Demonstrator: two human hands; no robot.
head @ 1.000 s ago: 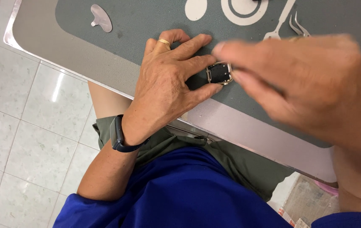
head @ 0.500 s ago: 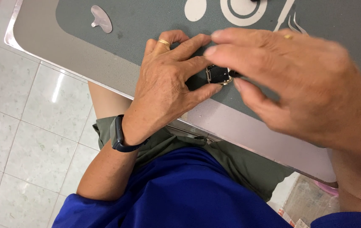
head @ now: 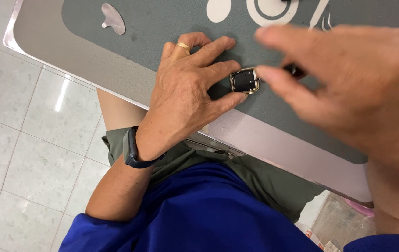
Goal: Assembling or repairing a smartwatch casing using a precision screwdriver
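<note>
A small square watch case (head: 245, 80) with a gold-coloured rim and dark face lies on a grey work mat (head: 153, 32). My left hand (head: 188, 88), with a gold ring and a dark wristband, lies flat on the mat and pinches the case between thumb and fingers. My right hand (head: 349, 88) hovers blurred just right of the case, fingers apart, one fingertip close to its right edge. A dark bit (head: 295, 71), perhaps a strap end, shows behind the right fingers.
A thin pale pick-shaped tool (head: 113, 18) lies at the mat's far left. White printed shapes (head: 269, 9) and tweezers (head: 321, 18) sit at the top. The table edge (head: 92, 79) runs diagonally above a tiled floor; my lap is below.
My right hand has lifted off the watch case and drawn back to the right, uncovering it. My left hand has kept its hold in the same place.
</note>
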